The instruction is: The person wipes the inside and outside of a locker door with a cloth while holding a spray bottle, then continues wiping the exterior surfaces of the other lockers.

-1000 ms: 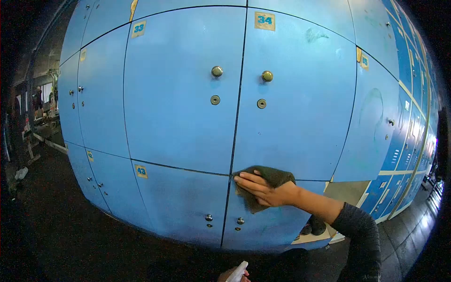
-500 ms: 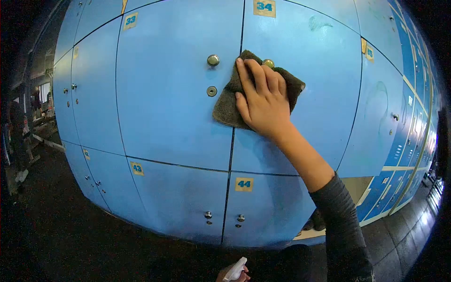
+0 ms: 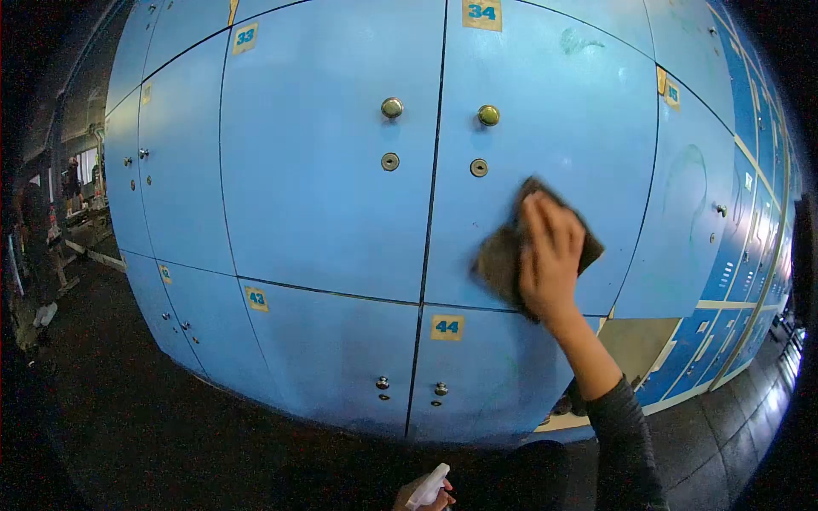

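Observation:
My right hand (image 3: 552, 260) presses a dark brown cloth (image 3: 498, 262) against the lower part of the blue locker door (image 3: 545, 94) numbered 34, slightly blurred by motion. The cloth's corners stick out around the fingers. Above and left of the hand are the door's round knob (image 3: 488, 115) and its keyhole (image 3: 479, 168). At the bottom edge my left hand (image 3: 402, 496) is wrapped round a spray bottle, of which the white trigger head (image 3: 429, 487) shows. The bottle's body is out of sight.
Neighbouring locker doors carry projecting knobs, such as door 33 (image 3: 324, 213) and door 44 (image 3: 486, 366). An open compartment (image 3: 635, 345) lies low on the right. Darker blue lockers (image 3: 740, 230) run along the right. A person (image 3: 73, 183) stands far off at left.
My right hand and the cloth have moved down and right from between the knobs, uncovering door 34's knob and keyhole. My left hand with the spray bottle has hardly moved.

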Available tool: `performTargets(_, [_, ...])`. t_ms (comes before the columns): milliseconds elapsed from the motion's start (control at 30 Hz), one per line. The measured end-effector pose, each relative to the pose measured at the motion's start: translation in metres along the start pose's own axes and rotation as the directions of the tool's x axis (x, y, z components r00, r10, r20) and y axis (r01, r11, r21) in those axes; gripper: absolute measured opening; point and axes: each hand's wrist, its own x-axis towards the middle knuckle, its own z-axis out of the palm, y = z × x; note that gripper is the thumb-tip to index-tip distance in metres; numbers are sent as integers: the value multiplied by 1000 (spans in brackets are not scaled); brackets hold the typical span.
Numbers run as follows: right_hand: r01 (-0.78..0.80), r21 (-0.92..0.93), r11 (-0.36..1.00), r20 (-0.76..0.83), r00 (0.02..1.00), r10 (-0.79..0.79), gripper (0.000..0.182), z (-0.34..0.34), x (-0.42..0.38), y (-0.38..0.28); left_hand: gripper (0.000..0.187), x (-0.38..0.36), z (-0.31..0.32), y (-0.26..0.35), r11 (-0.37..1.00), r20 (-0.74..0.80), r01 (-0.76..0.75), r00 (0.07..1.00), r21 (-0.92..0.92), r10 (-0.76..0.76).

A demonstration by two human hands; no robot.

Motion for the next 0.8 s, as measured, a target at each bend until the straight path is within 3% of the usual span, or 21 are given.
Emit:
performTargets(67, [-25, 193, 981, -224, 972, 69, 45, 2, 32, 11, 51, 2, -2, 3, 989, 34, -142, 990, 46, 140])
performTargets(100, [-27, 301, 953, -282, 953, 116, 42, 3, 49, 13, 52, 4, -2, 8, 998, 29, 52, 998, -18, -52])
performTargets(167, [19, 479, 878, -317, 936, 152, 38, 6, 84, 14, 52, 7, -1, 20, 894, 55, 423, 906, -144, -420])
performTargets(233, [92, 616, 782, -291, 950, 117, 34, 7, 117, 10, 52, 5, -1, 16, 967, 80, 213, 976, -142, -203])
performTargets(267, [164, 467, 869, -288, 957, -26, 32, 10, 128, 9, 53, 4, -1, 14, 984, 92, 103, 992, -142, -91])
performTargets(300, [243, 306, 920, -258, 952, -165, 30, 12, 135, 5, 52, 5, -1, 14, 976, 104, 142, 987, -168, -126])
performTargets(333, [249, 195, 949, -316, 931, -180, 25, 15, 138, -6, 52, 6, -2, 13, 965, 117, 181, 980, -192, -161])
performTargets(367, [212, 211, 954, -313, 940, -140, 23, 18, 138, -6, 52, 8, -3, 13, 951, 130, 219, 972, -217, -194])
performTargets(467, [133, 303, 944, -327, 944, -28, 18, 28, 145, -4, 51, 8, 0, 11, 958, 57, 77, 996, -276, -64])
performTargets(567, [-12, 320, 947, -251, 963, 97, 18, 26, 151, -7, 51, 10, -3, -7, 974, 77, 157, 986, -163, -146])
performTargets(667, [122, 308, 944, -296, 955, -26, 20, 24, 144, -2, 50, 12, -2, 1, 988, 60, -138, 989, 73, 134])
performTargets(700, [179, 306, 935, -316, 946, -77, 20, 22, 141, -2, 51, 13, -3, 9, 999, 63, 45, 997, -24, -44])
performTargets(767, [185, 290, 939, -329, 941, -84, 22, 20, 138, -5, 51, 14, -2, 32, 894, 121, 395, 918, -210, -377])
performTargets(800, [163, 289, 943, -329, 942, -62, 22, 23, 140, -6, 51, 14, -1, 27, 927, 126, 321, 945, -196, -300])
